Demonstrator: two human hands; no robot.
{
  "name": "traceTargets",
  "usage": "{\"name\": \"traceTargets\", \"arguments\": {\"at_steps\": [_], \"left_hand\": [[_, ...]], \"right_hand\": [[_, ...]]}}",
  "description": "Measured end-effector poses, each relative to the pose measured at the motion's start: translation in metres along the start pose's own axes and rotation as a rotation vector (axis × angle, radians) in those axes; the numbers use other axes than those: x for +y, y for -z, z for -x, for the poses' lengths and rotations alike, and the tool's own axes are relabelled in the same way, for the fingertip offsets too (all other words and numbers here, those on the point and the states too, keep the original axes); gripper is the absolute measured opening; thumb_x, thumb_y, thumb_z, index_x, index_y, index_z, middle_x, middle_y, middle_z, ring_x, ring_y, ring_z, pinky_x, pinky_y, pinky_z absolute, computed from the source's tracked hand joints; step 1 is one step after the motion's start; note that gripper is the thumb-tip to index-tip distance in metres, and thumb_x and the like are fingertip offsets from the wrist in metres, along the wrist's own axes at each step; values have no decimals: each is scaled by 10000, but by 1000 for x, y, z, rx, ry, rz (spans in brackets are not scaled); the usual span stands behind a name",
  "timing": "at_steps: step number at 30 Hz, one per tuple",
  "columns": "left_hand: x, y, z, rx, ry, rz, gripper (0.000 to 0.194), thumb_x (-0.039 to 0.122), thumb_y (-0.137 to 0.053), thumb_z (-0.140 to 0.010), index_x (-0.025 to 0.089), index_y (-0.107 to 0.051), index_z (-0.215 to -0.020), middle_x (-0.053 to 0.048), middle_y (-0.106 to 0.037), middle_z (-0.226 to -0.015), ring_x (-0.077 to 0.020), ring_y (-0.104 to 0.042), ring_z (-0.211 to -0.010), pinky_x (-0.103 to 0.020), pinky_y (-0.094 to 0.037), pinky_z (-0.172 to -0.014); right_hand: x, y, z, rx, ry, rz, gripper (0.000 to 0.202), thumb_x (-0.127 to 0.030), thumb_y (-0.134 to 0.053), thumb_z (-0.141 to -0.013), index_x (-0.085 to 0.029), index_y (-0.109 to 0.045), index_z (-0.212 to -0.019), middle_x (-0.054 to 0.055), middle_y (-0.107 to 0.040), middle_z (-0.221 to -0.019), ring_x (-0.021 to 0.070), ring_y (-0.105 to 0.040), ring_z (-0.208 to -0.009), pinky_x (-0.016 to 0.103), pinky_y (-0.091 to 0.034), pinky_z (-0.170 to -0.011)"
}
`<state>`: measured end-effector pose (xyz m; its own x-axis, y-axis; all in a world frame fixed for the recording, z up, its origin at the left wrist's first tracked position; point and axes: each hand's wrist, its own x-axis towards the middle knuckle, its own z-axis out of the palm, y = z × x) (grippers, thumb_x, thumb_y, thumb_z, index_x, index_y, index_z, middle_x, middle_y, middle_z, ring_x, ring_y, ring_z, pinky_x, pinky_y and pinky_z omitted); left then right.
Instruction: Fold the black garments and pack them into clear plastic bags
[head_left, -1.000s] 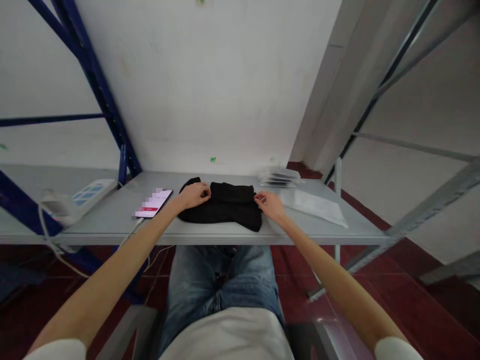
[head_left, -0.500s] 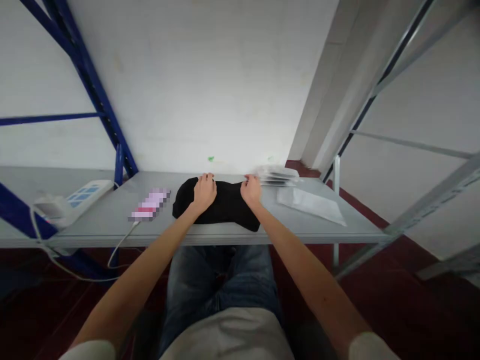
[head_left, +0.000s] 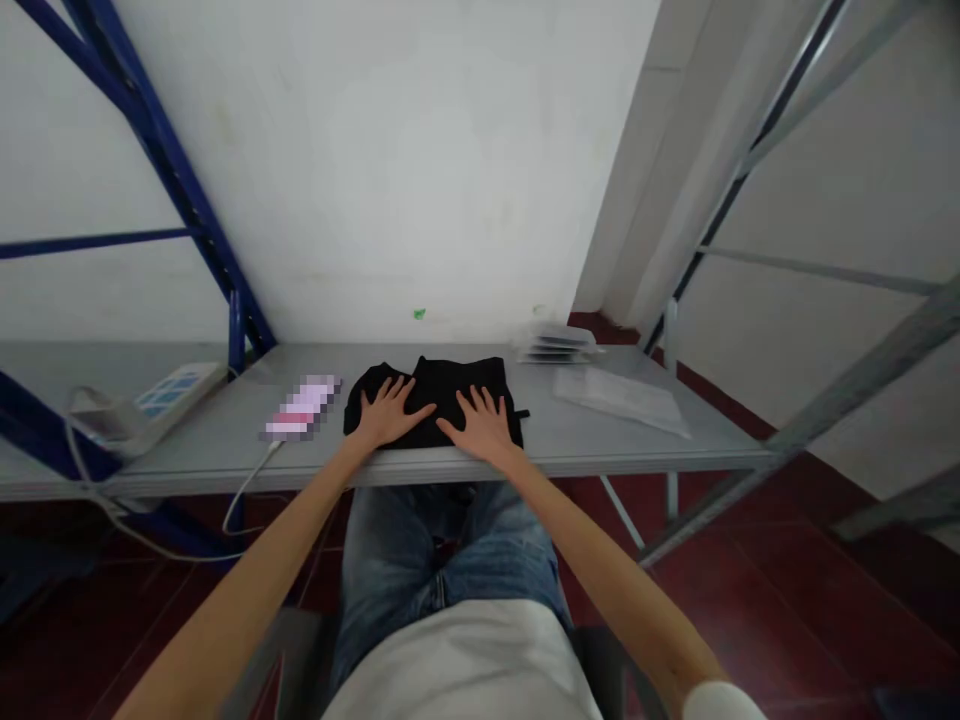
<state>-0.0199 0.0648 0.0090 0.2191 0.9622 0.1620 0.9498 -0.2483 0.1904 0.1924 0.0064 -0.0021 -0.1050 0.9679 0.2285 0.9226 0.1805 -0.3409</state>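
A black piece of cloth [head_left: 461, 378], its exact kind unclear, lies on the grey shelf-table [head_left: 600, 452] near the front edge. My left hand [head_left: 388, 412] rests on its left part, palm down with the fingers spread. On the right part lies my right hand [head_left: 480, 422], also flat and with fingers apart. The two thumbs point toward each other, a small gap between them. A short black tab [head_left: 522, 413] sticks out at the cloth's right side. Parts of the cloth are hidden under both hands.
Left of the cloth lies a phone [head_left: 304, 407] with a white cable. Farther left is a white power strip [head_left: 176, 395]. To the right are a stack of plastic packets [head_left: 559, 342] and a flat translucent bag [head_left: 622, 398]. Blue posts [head_left: 180, 180] and a white wall border the table.
Both hands have gone from gripping the cloth's far part to lying flat on it, nearer to me. The right part of the cloth has changed shape and now looks squarer.
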Motion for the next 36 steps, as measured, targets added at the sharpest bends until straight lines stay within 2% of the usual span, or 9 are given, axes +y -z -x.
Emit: {"name": "traceTargets", "arguments": {"at_steps": [7,17,21,27,33,36], "left_hand": [[8,1,11,-36,-13,15,986,874,-429,-869,281,-326,-1650,-121,-258,-1729,-420,-161,-1607,-737,-84,-1240],[16,-4,-17,-48,-2,2,989,879,-401,-873,277,-319,-1653,-112,-234,-1736,-422,-132,-1611,-756,-62,-1231],[16,-7,-16,-33,-3,-24,984,879,-377,-881,272,-320,-1653,-101,-231,-1738,-420,-138,-1610,-763,-67,-1229],[20,-5,-11,-31,4,-32,971,864,-385,-890,269,-318,-1655,-106,-241,-1734,-435,-153,-1604,-770,-82,-1224],[27,-3,-5,20,0,-39,948,835,-402,-906,220,-382,-1627,-163,-303,-1707,-445,-206,-1588,-785,-136,-1203],[32,0,-3,113,-34,-53,927,818,-424,-913,208,-410,-1611,-170,-338,-1691,-442,-235,-1579,-780,-118,-1210]], "right_hand": [[11,7,19,-10,23,44,922,-814,-400,-956,-208,-351,-1648,153,-244,-1729,376,-149,-1608,635,-61,-1269],[28,15,-4,-61,-3,76,982,-871,-354,-929,-219,-314,-1663,143,-230,-1734,405,-127,-1607,680,-24,-1254],[34,18,4,-41,-2,88,957,-878,-305,-934,-258,-315,-1662,123,-235,-1737,399,-126,-1608,687,-25,-1249],[38,25,5,-109,10,79,981,-893,-291,-924,-259,-283,-1672,112,-192,-1748,378,-110,-1614,664,-47,-1259],[39,24,10,3,11,86,941,-836,-366,-953,-235,-281,-1672,154,-199,-1741,396,-133,-1607,716,-109,-1233],[48,29,4,158,3,130,789,-683,-363,-1036,-207,-305,-1663,162,-228,-1734,383,-177,-1597,690,-149,-1240]]}}
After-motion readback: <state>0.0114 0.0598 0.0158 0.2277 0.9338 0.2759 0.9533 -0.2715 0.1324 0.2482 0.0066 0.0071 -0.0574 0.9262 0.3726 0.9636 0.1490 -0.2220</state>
